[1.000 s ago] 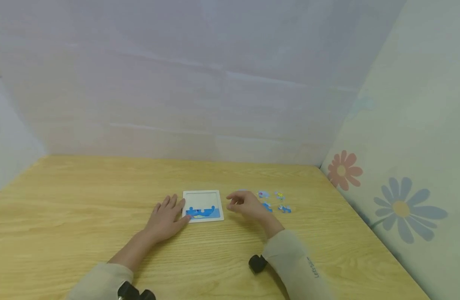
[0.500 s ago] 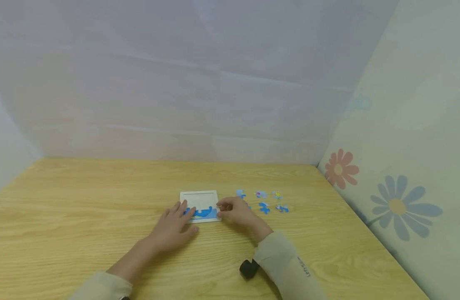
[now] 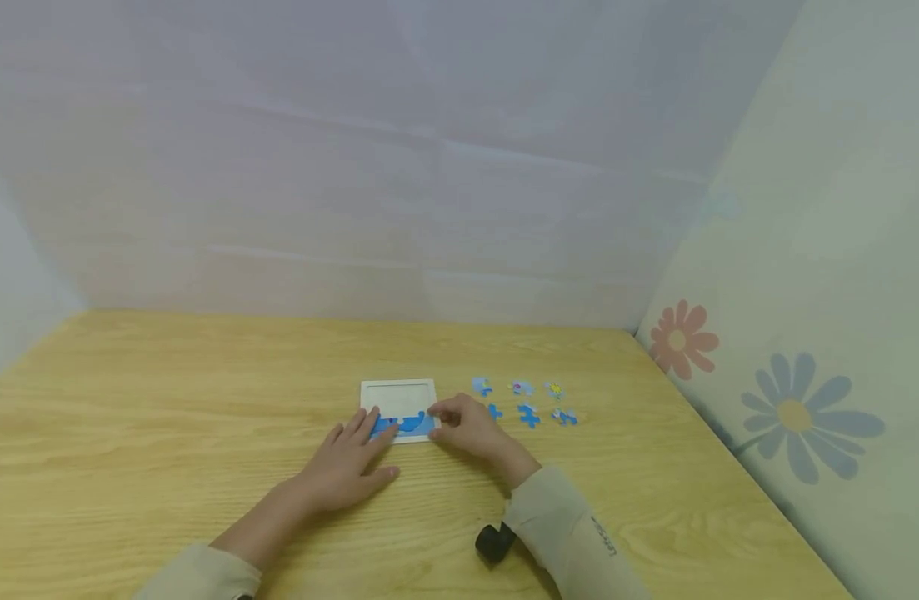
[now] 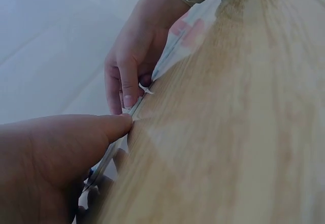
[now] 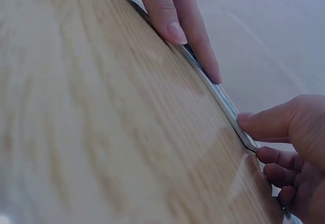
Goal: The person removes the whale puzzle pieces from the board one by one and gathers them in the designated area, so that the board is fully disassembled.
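A white puzzle tray (image 3: 399, 383) lies on the table, with blue jigsaw pieces (image 3: 411, 427) fitted along its near side and its far part bare. My left hand (image 3: 342, 471) reaches over the near left corner with straight fingers, their tips resting on the fitted pieces; its thumb is spread apart over the table. At the tray's right side, my right hand (image 3: 470, 429) holds the edge with curled fingers. In the right wrist view its thumb (image 5: 269, 122) presses on the rim near the corner, while the other fingers (image 5: 279, 165) curl beside it.
Several loose jigsaw pieces (image 3: 529, 416) lie in two rows to the right of the tray, one with a yellow flower (image 3: 554, 389). The wooden table (image 3: 204, 383) meets a pale cloth backdrop behind and a flower-patterned wall (image 3: 811, 250) on the right.
My right hand has moved left from beside the tray to its right edge, uncovering loose pieces. My left hand has shifted from the tray's left edge onto the fitted pieces.
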The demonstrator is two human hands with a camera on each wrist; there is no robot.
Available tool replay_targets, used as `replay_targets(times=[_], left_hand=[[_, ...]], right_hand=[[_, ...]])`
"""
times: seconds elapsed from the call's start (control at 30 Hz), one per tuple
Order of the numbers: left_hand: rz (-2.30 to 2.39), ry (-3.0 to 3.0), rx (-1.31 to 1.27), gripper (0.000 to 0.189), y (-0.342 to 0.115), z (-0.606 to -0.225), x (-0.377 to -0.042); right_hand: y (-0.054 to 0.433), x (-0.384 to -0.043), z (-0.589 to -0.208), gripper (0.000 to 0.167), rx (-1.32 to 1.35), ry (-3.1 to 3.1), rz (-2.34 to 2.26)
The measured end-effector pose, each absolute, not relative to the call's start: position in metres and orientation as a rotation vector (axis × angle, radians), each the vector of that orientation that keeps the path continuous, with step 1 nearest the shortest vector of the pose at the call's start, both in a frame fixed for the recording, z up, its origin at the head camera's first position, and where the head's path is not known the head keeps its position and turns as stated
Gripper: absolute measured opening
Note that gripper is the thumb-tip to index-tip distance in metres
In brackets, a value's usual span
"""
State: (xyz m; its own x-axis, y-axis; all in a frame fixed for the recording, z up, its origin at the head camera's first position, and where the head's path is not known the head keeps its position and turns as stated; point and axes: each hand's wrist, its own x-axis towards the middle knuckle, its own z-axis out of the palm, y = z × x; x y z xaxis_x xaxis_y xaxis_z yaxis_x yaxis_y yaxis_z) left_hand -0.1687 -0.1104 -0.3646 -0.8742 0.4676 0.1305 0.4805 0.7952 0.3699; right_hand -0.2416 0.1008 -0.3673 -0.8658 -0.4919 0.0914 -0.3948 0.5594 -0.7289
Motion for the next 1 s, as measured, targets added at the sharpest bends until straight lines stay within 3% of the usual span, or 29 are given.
replay_targets(times=[1.0], left_hand=[[-0.604,-2.985,-0.799,0.058,-0.1116,-0.3663,-0.1703]], right_hand=[[0.0926,-0.2394,-0.3671,0.027,-0.789,2.771,-0.987]])
